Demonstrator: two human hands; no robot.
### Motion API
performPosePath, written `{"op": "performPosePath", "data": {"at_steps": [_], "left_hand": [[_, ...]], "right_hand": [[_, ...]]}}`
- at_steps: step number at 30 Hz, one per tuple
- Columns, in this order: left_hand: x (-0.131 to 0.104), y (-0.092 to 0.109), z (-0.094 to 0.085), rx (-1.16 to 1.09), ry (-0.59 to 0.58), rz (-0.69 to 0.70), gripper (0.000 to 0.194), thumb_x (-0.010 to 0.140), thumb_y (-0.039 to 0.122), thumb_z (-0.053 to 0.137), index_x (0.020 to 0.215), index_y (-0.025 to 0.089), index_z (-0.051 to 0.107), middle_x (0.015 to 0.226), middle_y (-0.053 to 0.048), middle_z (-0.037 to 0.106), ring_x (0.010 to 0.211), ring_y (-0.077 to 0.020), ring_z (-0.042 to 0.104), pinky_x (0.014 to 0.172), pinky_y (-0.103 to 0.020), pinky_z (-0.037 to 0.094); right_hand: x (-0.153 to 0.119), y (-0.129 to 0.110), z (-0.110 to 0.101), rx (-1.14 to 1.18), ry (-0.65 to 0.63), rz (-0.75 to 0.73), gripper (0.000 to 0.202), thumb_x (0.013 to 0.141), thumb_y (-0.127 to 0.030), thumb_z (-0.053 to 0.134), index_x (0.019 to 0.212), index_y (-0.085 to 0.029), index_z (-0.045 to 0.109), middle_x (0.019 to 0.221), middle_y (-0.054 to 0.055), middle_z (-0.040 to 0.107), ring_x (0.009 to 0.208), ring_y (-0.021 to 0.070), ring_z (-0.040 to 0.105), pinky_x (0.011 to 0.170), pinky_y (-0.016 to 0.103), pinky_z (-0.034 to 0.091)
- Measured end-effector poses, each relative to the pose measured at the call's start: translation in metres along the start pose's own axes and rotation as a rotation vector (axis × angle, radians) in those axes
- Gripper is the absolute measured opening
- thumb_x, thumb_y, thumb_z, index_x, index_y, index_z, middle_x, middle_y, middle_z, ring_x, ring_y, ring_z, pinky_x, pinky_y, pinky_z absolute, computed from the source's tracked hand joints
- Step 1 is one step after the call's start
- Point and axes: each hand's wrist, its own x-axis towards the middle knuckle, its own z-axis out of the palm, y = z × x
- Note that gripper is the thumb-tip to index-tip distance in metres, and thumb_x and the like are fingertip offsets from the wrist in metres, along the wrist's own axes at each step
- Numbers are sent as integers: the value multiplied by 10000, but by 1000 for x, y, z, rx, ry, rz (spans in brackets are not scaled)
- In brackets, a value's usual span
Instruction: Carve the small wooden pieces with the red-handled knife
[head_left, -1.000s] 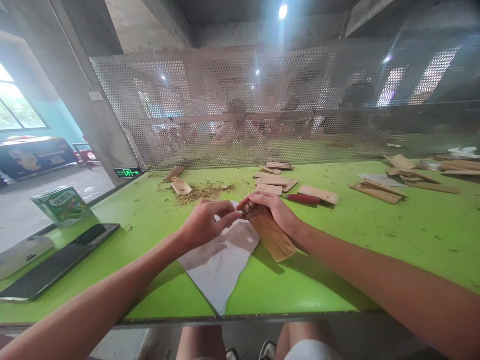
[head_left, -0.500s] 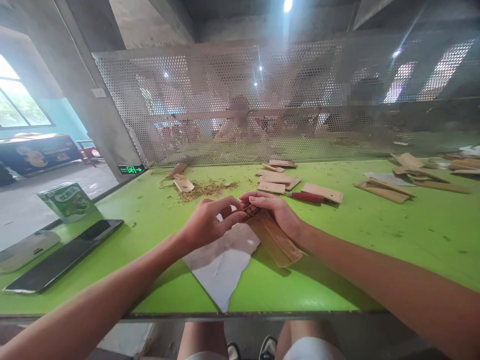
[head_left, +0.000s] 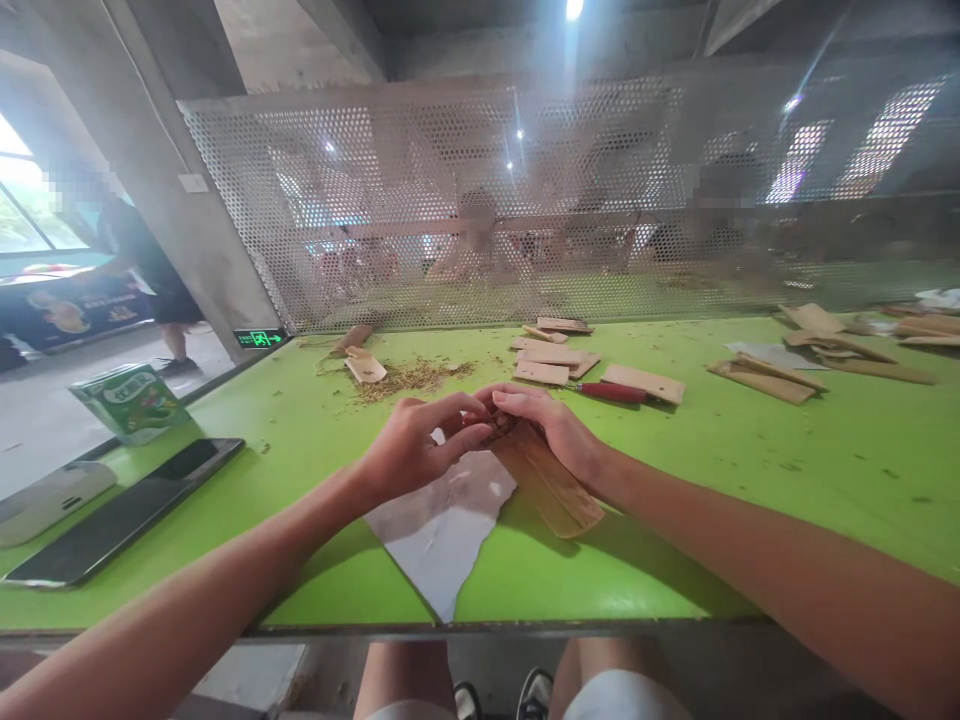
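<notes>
My left hand (head_left: 427, 440) and my right hand (head_left: 559, 425) meet at the middle of the green table. Between them is a flat, tan wood-like strip (head_left: 551, 485), its near end pointing toward me and its far end among my fingers. My right hand wraps over the strip's far end from the right. The left thumb and fingers pinch at that same end, where a small darker brown part shows. Most of what the fingertips touch is hidden. Under the left hand lies a torn sheet of white paper (head_left: 446, 530).
Beyond my hands are brown shavings (head_left: 420, 378), several tan flat pieces (head_left: 555, 357) and a red-handled tool (head_left: 611, 392). More strips (head_left: 765, 380) lie right. At left sit a phone (head_left: 135, 510) and a green box (head_left: 129, 402). A perforated screen (head_left: 450, 210) closes the back.
My hands stay nearly in place, with small finger movements at the strip's far end. A person has come into view at the far left, beside the column.
</notes>
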Motion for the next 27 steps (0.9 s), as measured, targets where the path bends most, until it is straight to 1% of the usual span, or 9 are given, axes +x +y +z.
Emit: {"op": "performPosePath", "data": {"at_steps": [2, 6, 10, 13, 16, 18, 21, 25, 27], "left_hand": [[0, 1, 0, -17, -3, -2, 137, 894, 293, 598, 950, 178, 648, 659, 27, 699, 539, -96, 646, 577, -191, 484], [2, 3, -1, -62, -35, -13, 136, 903, 277, 585, 950, 170, 653, 664, 19, 705, 547, -94, 648, 586, -185, 482], [4, 3, -3, -39, -85, -4, 207, 928, 272, 536, 1067, 186, 663, 710, 9, 715, 555, -96, 626, 586, -196, 457], [4, 1, -3, 22, -178, 7, 255, 935, 301, 515, 1116, 200, 664, 651, 24, 675, 484, -82, 541, 528, -197, 387], [4, -2, -2, 54, -260, 3, 238, 915, 351, 544, 996, 188, 697, 595, 37, 619, 439, -69, 443, 488, -205, 314], [3, -4, 0, 29, -241, -28, 229, 896, 367, 574, 929, 180, 701, 588, 41, 608, 448, -67, 424, 496, -206, 307], [3, -5, 2, -36, -162, -99, 215, 860, 369, 625, 917, 177, 703, 579, 46, 596, 471, -69, 424, 504, -199, 311], [3, -4, -1, -84, -62, -176, 256, 817, 401, 667, 853, 151, 709, 485, 62, 481, 444, -65, 354, 458, -193, 261], [3, -3, -4, -104, -27, -196, 288, 811, 425, 669, 792, 140, 705, 479, 51, 479, 441, -66, 362, 445, -192, 258]], "right_hand": [[0, 1, -1, 20, -15, 4, 148, 781, -272, 626, 868, -160, 669, 807, 32, 667, 756, 161, 618, 764, 314, 500], [-1, 4, -4, 38, -78, 23, 234, 713, -192, 699, 944, -174, 661, 852, 22, 683, 775, 172, 655, 814, 356, 519], [0, 8, -6, 68, -81, 26, 230, 716, -163, 651, 946, -171, 644, 849, 29, 688, 766, 182, 661, 833, 392, 510], [1, 9, -8, 18, -49, 24, 282, 696, -151, 576, 970, -175, 641, 881, 36, 690, 793, 189, 642, 802, 365, 499], [1, 10, -10, -101, -39, 6, 357, 666, -155, 513, 993, -173, 655, 952, 49, 685, 837, 193, 612, 763, 322, 473], [0, 8, -11, -138, -49, -1, 369, 662, -163, 507, 998, -178, 658, 973, 49, 678, 849, 193, 600, 747, 310, 462], [-2, 4, -9, -164, -38, -2, 348, 694, -179, 518, 1014, -193, 655, 944, 37, 671, 814, 182, 596, 717, 301, 455], [-4, -1, -10, -217, 3, -17, 305, 756, -194, 519, 1028, -207, 658, 966, 32, 672, 826, 177, 604, 720, 302, 462], [-4, -2, -11, -271, 34, -25, 287, 795, -215, 541, 1058, -222, 657, 1010, 30, 670, 855, 177, 612, 737, 303, 463]]}}
